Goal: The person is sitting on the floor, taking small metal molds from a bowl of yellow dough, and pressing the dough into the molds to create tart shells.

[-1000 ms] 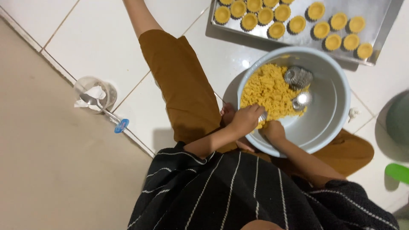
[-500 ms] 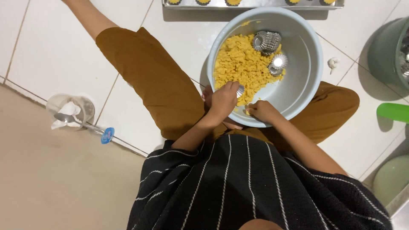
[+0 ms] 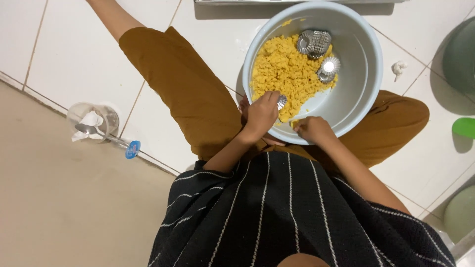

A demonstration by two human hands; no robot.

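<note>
Pinching small fluted metal tart mould (image 3: 281, 102) in left hand (image 3: 261, 114), right hand (image 3: 311, 129) loosely curled, empty, over crumbly yellow dough (image 3: 284, 74) inside pale blue plastic basin (image 3: 363, 64), ready for filling.

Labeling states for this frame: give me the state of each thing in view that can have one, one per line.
Large pale blue round bowl: upright, partly filled.
Yellow crumbly dough: loose heap on the bowl's left side.
Small fluted metal tart moulds: empty, lying in the bowl.
Left hand: closed on one small fluted mould.
Right hand: curled at the bowl's near rim; contents hidden.
Clear plastic cup: upright, holding a spoon.
</note>
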